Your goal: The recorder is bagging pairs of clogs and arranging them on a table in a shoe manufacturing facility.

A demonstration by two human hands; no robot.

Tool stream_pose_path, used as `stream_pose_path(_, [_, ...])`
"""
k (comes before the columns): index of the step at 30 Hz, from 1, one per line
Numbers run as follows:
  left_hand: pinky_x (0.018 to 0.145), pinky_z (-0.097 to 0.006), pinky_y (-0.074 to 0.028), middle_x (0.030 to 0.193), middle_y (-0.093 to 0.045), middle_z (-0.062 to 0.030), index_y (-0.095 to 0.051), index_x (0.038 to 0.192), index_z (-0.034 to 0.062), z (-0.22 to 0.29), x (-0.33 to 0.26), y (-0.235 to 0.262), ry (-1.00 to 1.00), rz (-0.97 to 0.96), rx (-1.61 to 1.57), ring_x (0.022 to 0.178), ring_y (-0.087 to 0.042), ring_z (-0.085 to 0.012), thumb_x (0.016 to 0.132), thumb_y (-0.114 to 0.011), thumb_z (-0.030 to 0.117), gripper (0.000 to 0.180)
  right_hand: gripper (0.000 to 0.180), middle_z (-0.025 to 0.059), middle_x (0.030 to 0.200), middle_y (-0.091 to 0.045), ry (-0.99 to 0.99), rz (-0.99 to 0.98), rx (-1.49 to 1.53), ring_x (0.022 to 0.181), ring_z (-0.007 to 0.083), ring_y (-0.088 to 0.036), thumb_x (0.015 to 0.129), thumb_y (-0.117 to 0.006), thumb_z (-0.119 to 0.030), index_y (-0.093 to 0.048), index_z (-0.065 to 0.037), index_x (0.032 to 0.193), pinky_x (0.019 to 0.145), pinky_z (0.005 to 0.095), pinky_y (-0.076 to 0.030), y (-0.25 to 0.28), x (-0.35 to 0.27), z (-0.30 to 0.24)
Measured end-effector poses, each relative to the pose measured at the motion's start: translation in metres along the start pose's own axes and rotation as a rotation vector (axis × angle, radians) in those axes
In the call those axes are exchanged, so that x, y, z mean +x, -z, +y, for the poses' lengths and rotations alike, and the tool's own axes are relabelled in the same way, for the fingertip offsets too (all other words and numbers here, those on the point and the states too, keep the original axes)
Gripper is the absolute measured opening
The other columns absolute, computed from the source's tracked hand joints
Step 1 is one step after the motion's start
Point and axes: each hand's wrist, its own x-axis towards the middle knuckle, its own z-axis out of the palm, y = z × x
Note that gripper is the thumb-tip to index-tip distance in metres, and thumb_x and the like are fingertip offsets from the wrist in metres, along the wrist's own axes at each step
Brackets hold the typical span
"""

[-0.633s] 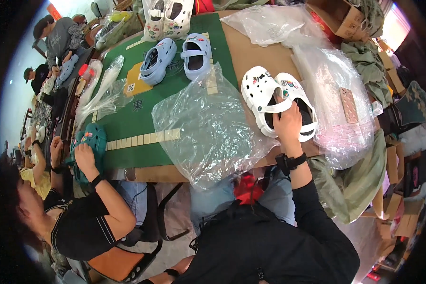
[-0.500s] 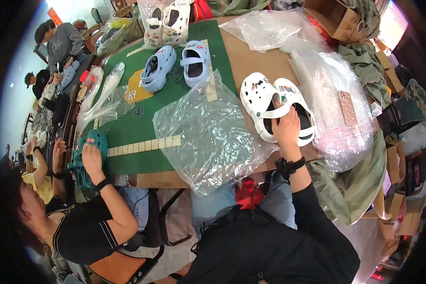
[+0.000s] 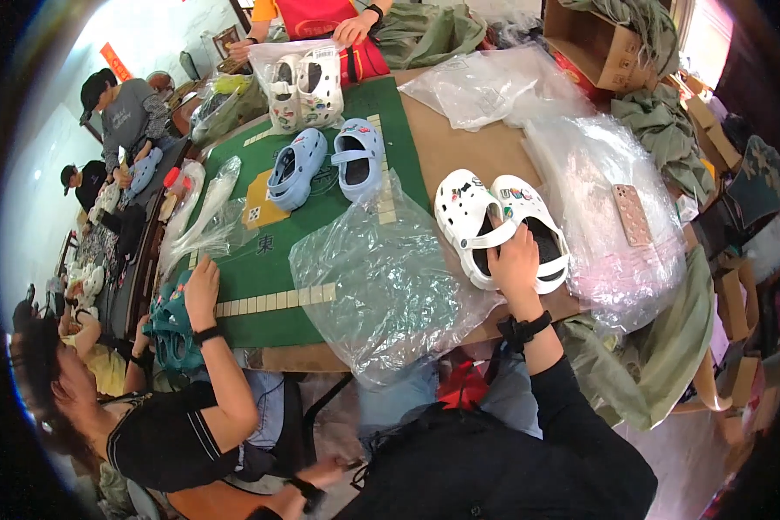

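Observation:
A pair of white clogs (image 3: 461, 198) with small colourful charms lies side by side on the table's right half. My right hand (image 3: 516, 260) grips the pair where the two meet, its fingertips reaching in by the straps. Low in the picture, beside the chair, my left hand (image 3: 324, 473) is smeared by motion, so its fingers cannot be made out. A large clear plastic bag (image 3: 390, 290) lies flat left of the white clogs. Beyond it stand two light blue clogs (image 3: 296, 169) with charms.
A co-worker at left handles teal clogs (image 3: 175, 325). At the far edge another person's hands hold a bag with patterned white clogs (image 3: 308, 91). Stacked clear bags (image 3: 594, 191) with a phone-shaped pink item (image 3: 632, 214) lie right. An open carton (image 3: 600, 48) stands behind.
My left hand has come up into view at the bottom. A person's hands now hold the bagged clogs at the far edge. The view has shifted slightly; my right hand stays on the white clogs.

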Motion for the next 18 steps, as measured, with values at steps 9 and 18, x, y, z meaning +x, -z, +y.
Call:
stream_pose_path(9, [0.089,-0.043,-0.042,0.112,-0.056,-0.0238,-0.051,0.126,0.0102,0.256,0.055,0.171,-0.605,0.932,0.045,0.104,-0.054,-0.0388,0.084,-0.061,0.031,0.048,0.05,0.0166,0.101,-0.052,-0.044,-0.06,0.063,0.095,0.0335,-0.052,0.075,-0.065,-0.023,-0.056,-0.019,0.124,0.078,0.0431,-0.044,-0.007,0.002,0.009])
stream_pose_path(18, [0.094,-0.063,-0.03,0.139,-0.036,-0.0246,-0.042,0.137,0.0239,0.267,0.132,0.14,-0.396,0.958,0.936,0.122,-0.035,-0.0509,0.082,-0.054,0.055,0.063,0.047,0.0196,0.104,-0.056,-0.125,-0.315,0.143,0.097,0.0348,-0.054,0.079,-0.06,-0.024,-0.055,-0.023,0.125,0.079,0.0444,-0.046,-0.003,0.024,0.014])
